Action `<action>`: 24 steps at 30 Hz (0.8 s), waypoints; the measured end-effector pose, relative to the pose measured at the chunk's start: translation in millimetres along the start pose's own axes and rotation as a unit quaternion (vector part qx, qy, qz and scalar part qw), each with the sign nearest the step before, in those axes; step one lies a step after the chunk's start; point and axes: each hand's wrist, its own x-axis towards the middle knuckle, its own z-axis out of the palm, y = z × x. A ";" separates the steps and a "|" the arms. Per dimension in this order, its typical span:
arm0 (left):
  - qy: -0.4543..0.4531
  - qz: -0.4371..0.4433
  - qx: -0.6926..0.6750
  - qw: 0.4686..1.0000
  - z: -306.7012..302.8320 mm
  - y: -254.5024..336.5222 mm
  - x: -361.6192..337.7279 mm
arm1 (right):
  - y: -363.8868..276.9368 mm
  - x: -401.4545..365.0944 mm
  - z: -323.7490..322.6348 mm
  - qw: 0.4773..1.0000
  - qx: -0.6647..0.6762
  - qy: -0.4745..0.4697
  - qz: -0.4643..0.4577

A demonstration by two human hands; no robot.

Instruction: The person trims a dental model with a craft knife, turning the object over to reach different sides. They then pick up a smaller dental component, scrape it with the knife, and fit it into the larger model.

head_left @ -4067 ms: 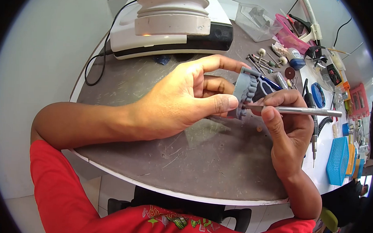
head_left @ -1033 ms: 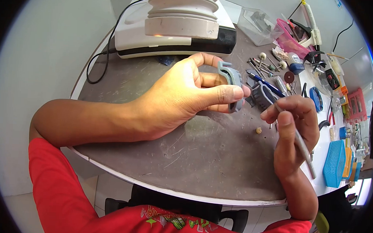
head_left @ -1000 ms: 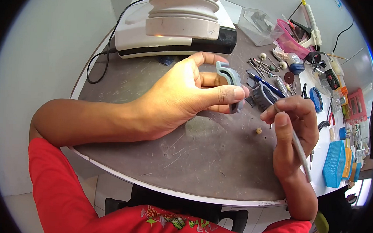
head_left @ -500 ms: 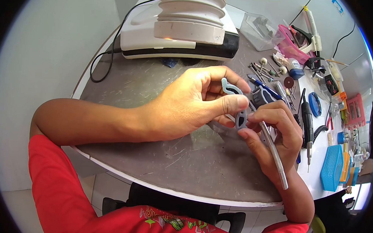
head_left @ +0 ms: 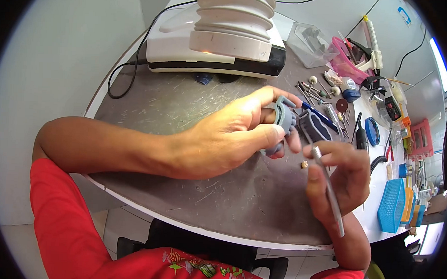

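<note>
My left hand (head_left: 244, 125) grips a blue-grey dental model (head_left: 284, 117) between thumb and fingers, over the middle of the brown mat. Just to the right, my right hand (head_left: 341, 174) holds a thin metal tool (head_left: 329, 191) that slants down toward me; the hand is slightly blurred and apart from the model. A small tooth-coloured piece (head_left: 304, 164) lies on the mat between the hands. Behind them rests another grey, arch-shaped model (head_left: 316, 126), close to a blue pen (head_left: 312, 107).
A white machine (head_left: 162, 47) stands at the back beneath a ribbed white hose (head_left: 233, 37). Small burs (head_left: 315, 91), a pink basket (head_left: 346, 62) and a clear box (head_left: 307, 48) are at the back right. A blue basket (head_left: 391, 206) and a black handpiece (head_left: 361, 138) are at right.
My right hand has moved away from the model, right and down, with the tool. The model has turned in my left hand, and the small piece on the mat now shows.
</note>
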 end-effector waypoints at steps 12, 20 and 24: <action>-0.028 -0.072 -0.057 0.995 13.3 7.3 -10.2 | -10.7 9.8 1.9 0.996 -0.045 -0.058 -0.047; -0.037 -0.044 -0.071 0.996 14.6 0.9 -9.7 | -10.6 9.0 2.5 0.992 -0.067 -0.059 -0.086; -0.046 -0.039 -0.044 0.997 13.1 0.2 -9.8 | -11.5 11.3 1.8 0.991 -0.082 -0.059 -0.089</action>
